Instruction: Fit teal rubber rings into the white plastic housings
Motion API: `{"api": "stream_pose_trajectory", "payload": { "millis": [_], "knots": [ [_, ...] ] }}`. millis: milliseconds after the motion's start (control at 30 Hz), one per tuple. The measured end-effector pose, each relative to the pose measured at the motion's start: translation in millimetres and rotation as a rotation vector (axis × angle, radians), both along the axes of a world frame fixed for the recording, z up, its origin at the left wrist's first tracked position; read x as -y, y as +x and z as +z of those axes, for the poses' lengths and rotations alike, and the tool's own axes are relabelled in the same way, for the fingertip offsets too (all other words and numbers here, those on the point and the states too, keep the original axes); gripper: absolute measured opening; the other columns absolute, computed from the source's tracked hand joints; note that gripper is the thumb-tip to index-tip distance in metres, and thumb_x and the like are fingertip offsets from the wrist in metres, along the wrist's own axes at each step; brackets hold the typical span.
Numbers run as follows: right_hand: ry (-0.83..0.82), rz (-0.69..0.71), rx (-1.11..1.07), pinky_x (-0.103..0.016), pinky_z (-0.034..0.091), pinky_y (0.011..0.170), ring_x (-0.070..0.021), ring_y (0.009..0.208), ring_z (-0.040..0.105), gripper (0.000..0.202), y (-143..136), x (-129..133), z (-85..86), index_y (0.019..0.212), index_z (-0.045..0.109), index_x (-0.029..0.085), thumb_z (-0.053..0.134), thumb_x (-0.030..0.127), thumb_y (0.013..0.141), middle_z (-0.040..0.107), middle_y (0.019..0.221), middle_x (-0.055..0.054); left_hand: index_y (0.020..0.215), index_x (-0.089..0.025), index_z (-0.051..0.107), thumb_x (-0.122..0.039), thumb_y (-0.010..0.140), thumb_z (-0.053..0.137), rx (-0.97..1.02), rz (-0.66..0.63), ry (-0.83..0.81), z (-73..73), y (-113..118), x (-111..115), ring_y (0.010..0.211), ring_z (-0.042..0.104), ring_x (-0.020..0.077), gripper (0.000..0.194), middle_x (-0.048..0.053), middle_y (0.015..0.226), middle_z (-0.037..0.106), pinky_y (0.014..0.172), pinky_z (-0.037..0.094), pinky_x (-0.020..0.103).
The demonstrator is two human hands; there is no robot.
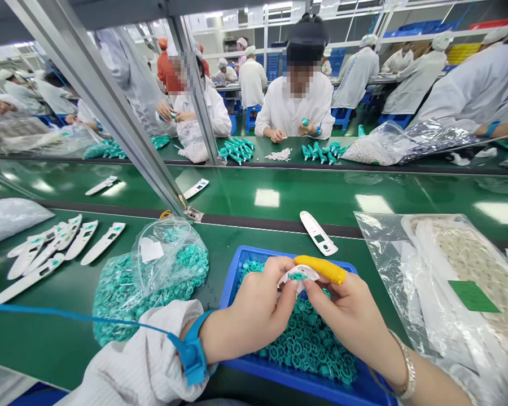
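Observation:
Both hands meet above a blue tray of small teal plastic rings. Between them is a white plastic shell, seen nearly end-on, with a teal piece at its opening. My left hand pinches the shell's left side between thumb and fingers. On its other side, my right hand presses with the thumb and wraps its fingers around the shell. A yellow cover sheathes my right index finger. The far end of the shell is hidden from view.
A bag of teal parts lies left of the tray, beside several white shells. Another white shell rests behind the tray. Bagged parts lie at right. A metal post slants across the left; a blue wrist cord trails from my left wrist.

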State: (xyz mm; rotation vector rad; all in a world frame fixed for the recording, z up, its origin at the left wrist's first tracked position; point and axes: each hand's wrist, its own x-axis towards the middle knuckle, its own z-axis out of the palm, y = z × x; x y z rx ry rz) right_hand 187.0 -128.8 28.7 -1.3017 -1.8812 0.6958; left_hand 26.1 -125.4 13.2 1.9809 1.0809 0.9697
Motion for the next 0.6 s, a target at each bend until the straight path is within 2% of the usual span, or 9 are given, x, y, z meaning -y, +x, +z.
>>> {"api": "stream_pose_trajectory", "payload": {
  "millis": [100, 233, 300, 367, 433, 500, 567, 600],
  "knots": [
    [0.033, 0.001, -0.024, -0.022, 0.049, 0.046, -0.0184, 0.063, 0.066, 0.021, -0.6, 1.6, -1.5, 0.093, 0.065, 0.021, 0.047, 0.020, 0.082, 0.057, 0.049, 0.003, 0.107, -0.024, 0.041, -0.023, 0.089, 0.043, -0.051, 0.039, 0.076, 2.7, 1.5, -1.2, 0.054, 0.053, 0.0098, 0.018, -0.002, 0.072, 0.058, 0.049, 0.036, 0.020],
    [0.048, -0.038, 0.006, -0.022, 0.050, 0.046, -0.0173, 0.057, 0.065, 0.021, -2.9, 1.7, -0.5, 0.087, 0.066, 0.021, 0.046, 0.021, 0.083, 0.054, 0.047, 0.003, 0.107, -0.023, 0.041, -0.019, 0.088, 0.044, -0.062, 0.043, 0.175, 1.7, 3.0, 4.6, 0.058, 0.056, 0.0093, 0.020, -0.001, 0.079, 0.060, 0.053, 0.039, 0.019],
    [0.051, -0.040, 0.033, -0.022, 0.052, 0.050, -0.0168, 0.058, 0.065, 0.023, -1.8, -1.2, 1.3, 0.093, 0.066, 0.021, 0.045, 0.021, 0.083, 0.060, 0.052, 0.002, 0.108, -0.023, 0.041, -0.019, 0.088, 0.045, -0.070, 0.037, 0.222, 1.6, 1.0, 4.3, 0.060, 0.057, 0.0097, 0.021, 0.000, 0.083, 0.061, 0.055, 0.040, 0.020],
    [0.079, -0.021, 0.060, -0.025, 0.056, 0.061, -0.0178, 0.070, 0.068, 0.027, 3.9, -5.7, 1.7, 0.105, 0.063, 0.021, 0.045, 0.023, 0.084, 0.068, 0.068, -0.001, 0.110, -0.022, 0.041, -0.021, 0.088, 0.044, -0.111, 0.034, 0.222, 4.8, -1.5, -8.6, 0.061, 0.057, 0.0113, 0.022, 0.001, 0.085, 0.062, 0.055, 0.040, 0.022],
    [0.129, -0.019, 0.089, -0.029, 0.056, 0.072, -0.0200, 0.085, 0.068, 0.036, 14.9, -10.1, -3.1, 0.120, 0.054, 0.020, 0.046, 0.026, 0.085, 0.071, 0.092, -0.006, 0.112, -0.020, 0.042, -0.024, 0.088, 0.043, -0.181, 0.082, 0.161, 12.5, -1.9, -40.5, 0.063, 0.058, 0.0137, 0.024, 0.003, 0.085, 0.062, 0.058, 0.042, 0.024],
    [0.179, -0.017, 0.130, -0.032, 0.057, 0.074, -0.0216, 0.091, 0.067, 0.045, 28.2, -13.7, -16.6, 0.129, 0.045, 0.022, 0.048, 0.030, 0.085, 0.068, 0.105, -0.009, 0.114, -0.017, 0.043, -0.023, 0.088, 0.042, -0.252, 0.194, 0.074, 23.9, -0.9, -89.7, 0.074, 0.059, 0.0169, 0.027, 0.006, 0.090, 0.062, 0.068, 0.045, 0.028],
    [0.232, 0.121, 0.183, -0.028, 0.059, 0.065, -0.0213, 0.082, 0.069, 0.040, 38.6, -18.1, -38.0, 0.120, 0.054, 0.027, 0.056, 0.032, 0.080, 0.071, 0.099, -0.005, 0.116, -0.013, 0.045, -0.013, 0.086, 0.042, -0.304, 0.285, 0.016, 36.0, -3.5, -145.7, 0.104, 0.053, 0.0201, 0.030, 0.012, 0.113, 0.056, 0.088, 0.041, 0.031],
    [0.237, 0.194, 0.211, -0.027, 0.059, 0.062, -0.0214, 0.077, 0.070, 0.036, 41.6, -21.0, -49.9, 0.113, 0.059, 0.030, 0.058, 0.031, 0.077, 0.072, 0.093, -0.003, 0.114, -0.011, 0.048, -0.012, 0.085, 0.045, -0.329, 0.315, -0.001, 41.0, -7.3, -171.6, 0.109, 0.050, 0.0209, 0.029, 0.013, 0.116, 0.054, 0.091, 0.039, 0.031]
  ]
}}
